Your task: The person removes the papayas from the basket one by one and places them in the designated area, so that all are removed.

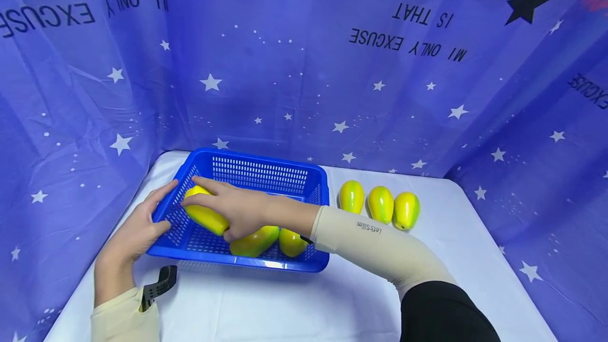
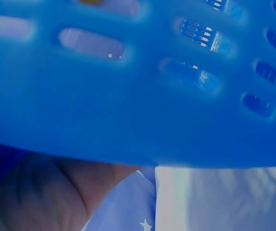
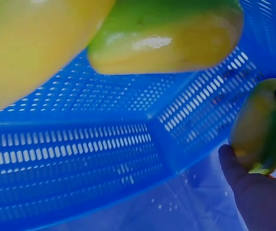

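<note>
A blue plastic basket [image 1: 256, 160] with slotted walls stands on the white table. My right hand [image 1: 244, 207] reaches into its left part and grips a yellow-green mango [image 1: 205, 214], thumb on one side and fingers on the other. The right wrist view shows this held mango [image 3: 260, 130] near the basket wall. Two more mangoes lie in the basket: one mango [image 1: 255, 241] just below my right hand, another mango [image 1: 291, 243] under the forearm. My left hand [image 1: 135, 228] holds the basket's left rim between thumb and fingers. In the left wrist view the basket wall [image 2: 104, 110] covers its fingertips.
Three mangoes stand in a row to the right of the basket: a left mango [image 1: 351, 197], a middle mango [image 1: 380, 204] and a right mango [image 1: 406, 210]. A purple curtain [image 1: 304, 94] with stars and lettering hangs behind and beside the white table [image 1: 266, 305].
</note>
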